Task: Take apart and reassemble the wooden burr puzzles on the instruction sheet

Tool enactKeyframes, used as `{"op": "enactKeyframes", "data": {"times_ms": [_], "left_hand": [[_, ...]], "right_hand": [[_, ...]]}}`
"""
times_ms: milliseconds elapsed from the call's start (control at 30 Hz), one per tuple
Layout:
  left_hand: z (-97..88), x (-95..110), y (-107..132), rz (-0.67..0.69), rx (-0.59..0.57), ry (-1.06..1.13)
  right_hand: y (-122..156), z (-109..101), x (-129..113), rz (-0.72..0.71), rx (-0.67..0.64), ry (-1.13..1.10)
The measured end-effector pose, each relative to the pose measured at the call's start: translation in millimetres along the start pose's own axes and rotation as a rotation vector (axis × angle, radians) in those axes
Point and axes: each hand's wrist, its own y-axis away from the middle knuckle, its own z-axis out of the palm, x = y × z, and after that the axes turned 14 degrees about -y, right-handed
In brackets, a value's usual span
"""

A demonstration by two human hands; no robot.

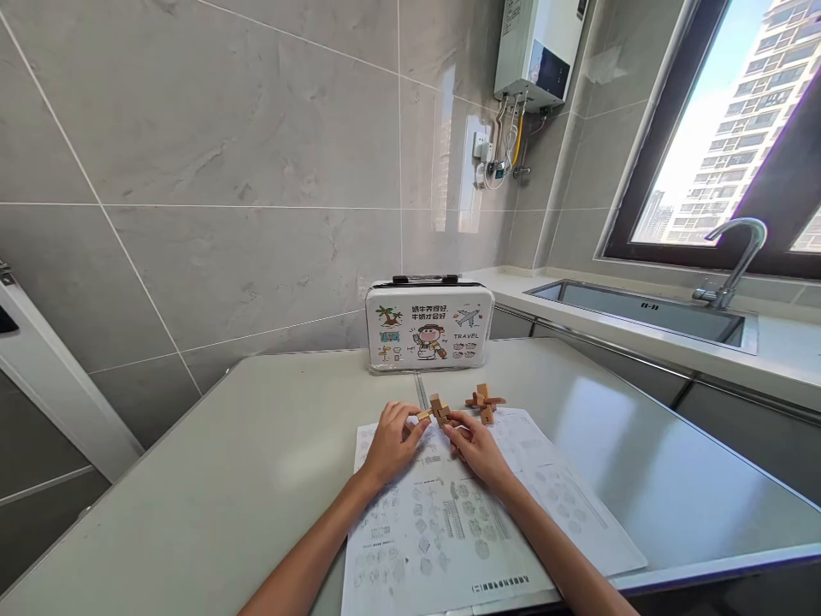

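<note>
My left hand (392, 443) and my right hand (475, 445) meet over a printed instruction sheet (442, 530) on a pale table. Both pinch a small wooden puzzle (439, 410) of crossed bars, the left from its left side, the right from its right side. A second wooden puzzle (485, 402), also a cross of bars, lies on the sheet's far edge just right of the first, and neither hand touches it.
A small printed case (428, 327) with a black handle stands upright against the tiled wall behind the puzzles. To the right are a steel sink (647, 312) and tap (737, 257) under a window. A water heater (539, 51) hangs above. The table edge (705, 569) runs close at the front right.
</note>
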Motion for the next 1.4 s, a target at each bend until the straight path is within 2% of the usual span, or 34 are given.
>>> {"op": "enactKeyframes", "data": {"times_ms": [167, 333, 600, 867, 1100, 1200, 1300, 1400], "left_hand": [[-0.7, 0, -2, -0.033, 0.014, 0.028], [-0.7, -3, -2, -0.007, 0.010, 0.017], [-1.1, -3, -3, -0.013, 0.045, 0.040], [-6.7, 1, -4, 0.001, 0.010, 0.125], [0.1, -5, -5, 0.042, 0.025, 0.074], [0.0, -13, -6, 0.021, 0.147, -0.071], [-3.4, -26, -9, -0.035, 0.273, -0.250], [-7.3, -39, -10, -0.095, 0.293, -0.379]], "right_hand": [[2, 4, -5, 0.032, -0.029, -0.028], [4, 7, -6, 0.068, -0.098, -0.075], [7, 10, -16, 0.083, -0.112, -0.096], [8, 9, -30, 0.139, -0.238, -0.242], [15, 15, -30, 0.281, -0.494, -0.352], [14, 17, -26, 0.256, -0.408, -0.298], [8, 14, -16, 0.181, -0.200, -0.177], [3, 8, -5, 0.038, -0.023, 0.083]]}}
